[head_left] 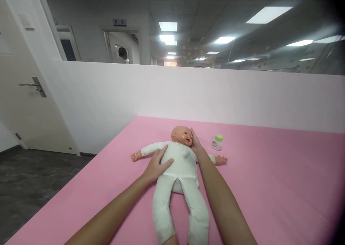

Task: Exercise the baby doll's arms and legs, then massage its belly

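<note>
On the doll's chest the left hand lies flat and open, fingers spread over the white suit. Against the far side of the doll's head the right hand rests open, palm cupping the cheek. Face up, the doll lies on the pink bench, legs toward the near edge. Just right of the head, apart from it, stands a small bottle with a green cap. Bare pink surface spreads wide to the right; the left edge drops to dark floor, and a white wall closes the far side.
</note>
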Motion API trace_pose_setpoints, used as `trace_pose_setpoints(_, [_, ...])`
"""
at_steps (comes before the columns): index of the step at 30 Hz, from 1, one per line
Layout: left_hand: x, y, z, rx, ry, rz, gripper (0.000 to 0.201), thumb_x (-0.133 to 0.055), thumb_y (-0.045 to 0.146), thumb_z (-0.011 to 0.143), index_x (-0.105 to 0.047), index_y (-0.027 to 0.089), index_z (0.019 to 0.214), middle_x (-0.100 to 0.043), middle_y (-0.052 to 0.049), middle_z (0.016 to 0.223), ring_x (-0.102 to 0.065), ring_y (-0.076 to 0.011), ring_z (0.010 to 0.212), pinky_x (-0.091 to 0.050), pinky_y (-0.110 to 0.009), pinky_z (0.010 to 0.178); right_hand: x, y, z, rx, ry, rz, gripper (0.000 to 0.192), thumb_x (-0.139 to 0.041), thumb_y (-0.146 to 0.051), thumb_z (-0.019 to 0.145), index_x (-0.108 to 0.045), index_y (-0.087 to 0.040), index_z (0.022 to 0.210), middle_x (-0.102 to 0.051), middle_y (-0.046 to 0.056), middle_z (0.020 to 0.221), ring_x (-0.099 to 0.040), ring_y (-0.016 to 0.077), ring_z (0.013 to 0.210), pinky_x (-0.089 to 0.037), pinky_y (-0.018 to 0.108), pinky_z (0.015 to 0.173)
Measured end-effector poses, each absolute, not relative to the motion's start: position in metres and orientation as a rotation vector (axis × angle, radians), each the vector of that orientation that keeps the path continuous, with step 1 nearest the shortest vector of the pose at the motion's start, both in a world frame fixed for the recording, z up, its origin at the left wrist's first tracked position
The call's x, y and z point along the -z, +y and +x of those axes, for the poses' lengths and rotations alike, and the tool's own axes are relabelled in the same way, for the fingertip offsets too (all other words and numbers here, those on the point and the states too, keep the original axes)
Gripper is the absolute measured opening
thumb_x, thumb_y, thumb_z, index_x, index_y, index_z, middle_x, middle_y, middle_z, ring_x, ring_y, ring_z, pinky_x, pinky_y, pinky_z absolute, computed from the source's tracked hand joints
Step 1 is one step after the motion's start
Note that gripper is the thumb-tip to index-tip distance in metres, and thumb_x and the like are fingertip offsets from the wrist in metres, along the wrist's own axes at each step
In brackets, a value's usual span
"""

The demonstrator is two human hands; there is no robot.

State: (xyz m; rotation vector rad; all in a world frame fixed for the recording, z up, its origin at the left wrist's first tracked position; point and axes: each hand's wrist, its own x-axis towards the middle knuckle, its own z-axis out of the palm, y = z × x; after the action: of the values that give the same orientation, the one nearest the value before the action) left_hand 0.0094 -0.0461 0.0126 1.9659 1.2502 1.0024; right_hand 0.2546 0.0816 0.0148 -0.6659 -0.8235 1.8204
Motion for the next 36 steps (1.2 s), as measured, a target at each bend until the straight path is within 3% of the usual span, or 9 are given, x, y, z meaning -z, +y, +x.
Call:
trace_pose_setpoints(9, [-0.012, -0.046, 0.008, -0.975, 1.227, 1.909, 0.086, -0.065, 0.062, 0.090, -0.031, 0.030, 0.163, -0.049, -0.010, 0.129, -0.050, -0.0306, 0.128, -0.041, -0.043, 0.113, -0.022, 0.073, 0.253, -1.940, -0.659, -0.565, 0.074, -0.046, -0.068, 0.098, -0.060, -0.005, 0.134, -0.077, 0.021, 0.115, -0.077, 0.0300, 0.104, -0.060, 0.047, 0.096])
trace_pose_setpoints(17, [-0.014, -0.050, 0.010, -1.100, 1.162, 1.847, 0.085, -0.070, 0.061, 0.086, -0.040, 0.030, 0.159, -0.044, -0.009, 0.127, -0.052, -0.0313, 0.124, -0.047, -0.046, 0.110, -0.024, 0.056, 0.247, -1.837, -0.572, -0.616, 0.078, -0.046, -0.072, 0.095, -0.063, -0.006, 0.132, -0.076, 0.021, 0.116, -0.075, 0.0317, 0.108, -0.060, 0.050, 0.095])
trace_pose_setpoints(23, [-0.013, -0.048, 0.011, -1.334, 1.046, 1.901, 0.061, -0.069, 0.048, 0.089, -0.060, 0.026, 0.145, -0.046, -0.007, 0.116, -0.054, -0.0262, 0.116, -0.046, -0.045, 0.110, -0.030, 0.041, 0.241, -1.722, -0.571, -0.695, 0.069, -0.047, -0.071, 0.094, -0.068, -0.012, 0.123, -0.079, 0.015, 0.110, -0.075, 0.0305, 0.105, -0.057, 0.051, 0.100])
trace_pose_setpoints(27, [-0.016, -0.051, 0.009, -1.537, 0.965, 1.953, 0.038, -0.063, 0.031, 0.092, -0.073, 0.024, 0.128, -0.051, -0.006, 0.105, -0.056, -0.0214, 0.102, -0.052, -0.040, 0.098, -0.028, 0.028, 0.237, -1.637, -0.568, -0.632, 0.074, -0.051, -0.074, 0.089, -0.065, -0.012, 0.127, -0.074, 0.016, 0.124, -0.070, 0.0318, 0.117, -0.054, 0.054, 0.104])
trace_pose_setpoints(32, [-0.024, -0.060, 0.005, -1.639, 0.889, 2.022, 0.035, -0.059, 0.021, 0.092, -0.075, 0.022, 0.123, -0.054, -0.007, 0.109, -0.058, -0.0191, 0.095, -0.054, -0.037, 0.090, -0.032, 0.008, 0.231, -1.514, -0.581, -0.593, 0.075, -0.056, -0.074, 0.082, -0.063, -0.015, 0.127, -0.069, 0.016, 0.132, -0.065, 0.0327, 0.126, -0.053, 0.056, 0.106])
trace_pose_setpoints(36, [-0.040, -0.074, 0.007, -1.764, 0.805, 2.055, 0.034, -0.057, 0.019, 0.092, -0.076, 0.023, 0.120, -0.056, -0.009, 0.113, -0.059, -0.0223, 0.107, -0.054, -0.038, 0.095, -0.053, -0.010, 0.230, -1.479, -0.631, -0.588, 0.075, -0.056, -0.078, 0.078, -0.066, -0.018, 0.122, -0.072, 0.014, 0.127, -0.065, 0.0328, 0.127, -0.052, 0.057, 0.108])
